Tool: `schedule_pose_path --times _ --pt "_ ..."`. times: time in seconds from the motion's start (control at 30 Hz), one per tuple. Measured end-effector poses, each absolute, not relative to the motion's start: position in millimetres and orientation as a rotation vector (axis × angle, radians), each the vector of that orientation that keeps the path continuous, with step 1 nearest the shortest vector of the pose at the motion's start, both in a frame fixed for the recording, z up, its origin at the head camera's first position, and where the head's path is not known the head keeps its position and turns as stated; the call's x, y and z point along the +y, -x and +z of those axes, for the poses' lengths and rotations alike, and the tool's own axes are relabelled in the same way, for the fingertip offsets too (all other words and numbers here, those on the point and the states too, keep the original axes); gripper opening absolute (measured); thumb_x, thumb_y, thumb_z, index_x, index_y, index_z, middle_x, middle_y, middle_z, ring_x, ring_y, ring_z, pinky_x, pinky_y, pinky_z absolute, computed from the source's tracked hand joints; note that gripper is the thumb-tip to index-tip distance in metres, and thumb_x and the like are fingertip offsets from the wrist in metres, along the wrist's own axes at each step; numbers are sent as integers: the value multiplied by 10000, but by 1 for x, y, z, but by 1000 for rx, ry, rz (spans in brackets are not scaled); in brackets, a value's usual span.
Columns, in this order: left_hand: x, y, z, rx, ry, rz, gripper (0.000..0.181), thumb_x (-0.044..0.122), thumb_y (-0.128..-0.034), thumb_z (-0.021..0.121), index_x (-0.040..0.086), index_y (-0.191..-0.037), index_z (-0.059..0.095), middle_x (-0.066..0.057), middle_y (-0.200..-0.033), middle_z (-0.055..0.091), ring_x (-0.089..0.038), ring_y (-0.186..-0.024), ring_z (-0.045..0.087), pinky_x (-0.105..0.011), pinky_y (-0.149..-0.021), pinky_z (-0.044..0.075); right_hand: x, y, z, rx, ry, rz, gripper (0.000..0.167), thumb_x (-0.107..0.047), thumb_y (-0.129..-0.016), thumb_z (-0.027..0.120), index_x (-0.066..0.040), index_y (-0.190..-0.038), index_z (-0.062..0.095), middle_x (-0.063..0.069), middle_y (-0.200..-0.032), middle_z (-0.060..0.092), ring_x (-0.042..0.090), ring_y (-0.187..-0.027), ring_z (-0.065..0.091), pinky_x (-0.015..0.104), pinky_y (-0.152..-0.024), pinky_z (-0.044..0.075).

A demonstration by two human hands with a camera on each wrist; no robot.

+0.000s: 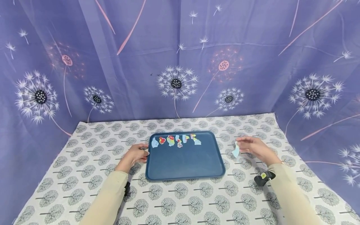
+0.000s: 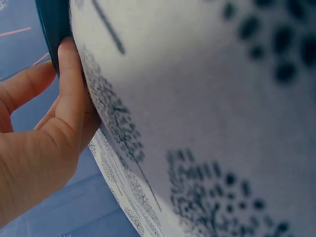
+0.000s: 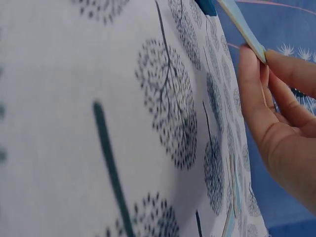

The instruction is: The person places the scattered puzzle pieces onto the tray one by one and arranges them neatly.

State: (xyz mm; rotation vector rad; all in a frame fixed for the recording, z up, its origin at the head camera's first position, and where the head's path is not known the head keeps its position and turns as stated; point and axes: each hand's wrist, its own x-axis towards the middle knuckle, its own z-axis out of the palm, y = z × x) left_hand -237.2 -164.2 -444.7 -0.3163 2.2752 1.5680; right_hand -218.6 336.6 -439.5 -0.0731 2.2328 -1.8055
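My left hand grips the left rim of a dark blue tray, thumb and fingers on its edge. In the left wrist view the tray shows only as a dark strip by the fingertips. Along the tray's far side several flat, irregular puzzle pieces lie in a row, coloured light blue, red and yellow. To the right of the tray, my right hand pinches a light blue puzzle piece above the cloth. The right wrist view shows this piece edge-on between thumb and fingertips.
A white tablecloth with grey tree prints covers the table. Purple curtains with dandelion prints rise behind it and at both sides. Thin light blue edges show on the cloth below the right hand; what they belong to is unclear.
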Motion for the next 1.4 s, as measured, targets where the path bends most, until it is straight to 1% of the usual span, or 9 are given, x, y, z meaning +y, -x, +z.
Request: schedule_pose_path --times 0.23,0.4,0.47,0.7,0.9,1.1,1.17,1.27,1.4 --pt "-164 238 -444 2273 309 1579 486 -80 -870 582 -41 -1348 495 -147 -861 589 -178 -660 585 -292 -644 590 322 221 -431 2258 26 -1821 508 -73 -935 592 144 -1346 387 167 -1242 529 97 -937 622 261 -909 525" --pt "-164 238 -446 2272 308 1576 488 -77 -872 581 -40 -1351 492 -159 -879 599 -179 -658 595 -295 -647 592 311 228 -430 2231 -13 -1835 524 -95 -942 595 121 -1368 379 157 -1186 553 137 -866 644 333 -885 549" --pt "-164 238 -446 2276 312 1568 490 -72 -873 581 -36 -1354 492 -158 -877 601 -176 -651 596 -293 -639 591 308 231 -432 2222 -15 -1844 532 -117 -946 597 111 -1375 378 153 -1171 547 139 -834 641 337 -856 562" --pt "-164 238 -443 2279 323 1560 495 -69 -880 579 -30 -1364 484 -164 -901 602 -169 -642 599 -290 -632 589 296 238 -435 2250 -6 -1850 512 -131 -971 551 101 -1390 371 269 -1306 429 130 -827 603 284 -793 576" --pt "-164 238 -445 2275 318 1564 495 -76 -876 580 -37 -1361 484 -161 -896 599 -178 -659 597 -294 -644 592 288 242 -434 2270 -87 -1836 485 -115 -987 521 92 -1399 372 263 -1351 396 102 -812 584 261 -788 572" --pt "-165 238 -447 2259 313 1582 504 -91 -865 584 -46 -1357 482 -155 -864 597 -186 -682 597 -292 -650 593 284 249 -434 2289 -181 -1829 454 -106 -976 536 51 -1385 416 128 -1242 470 109 -868 552 234 -804 548" --pt "-165 238 -447 2258 314 1581 504 -90 -865 583 -47 -1357 481 -156 -865 596 -189 -687 597 -292 -653 593 282 251 -434 2283 -182 -1836 444 -96 -974 535 59 -1375 422 147 -1249 470 108 -881 556 229 -808 541" --pt "-165 238 -447 2262 312 1575 499 -84 -870 581 -44 -1358 483 -157 -875 597 -190 -690 597 -293 -654 593 281 253 -434 2280 -138 -1837 443 -74 -977 514 84 -1377 407 212 -1326 434 101 -907 570 226 -819 537" --pt "-165 239 -445 2266 314 1568 494 -77 -877 580 -41 -1360 482 -162 -885 599 -186 -679 599 -297 -649 593 279 254 -434 2279 -81 -1835 444 -43 -965 503 99 -1375 406 235 -1393 387 93 -940 548 215 -838 526"
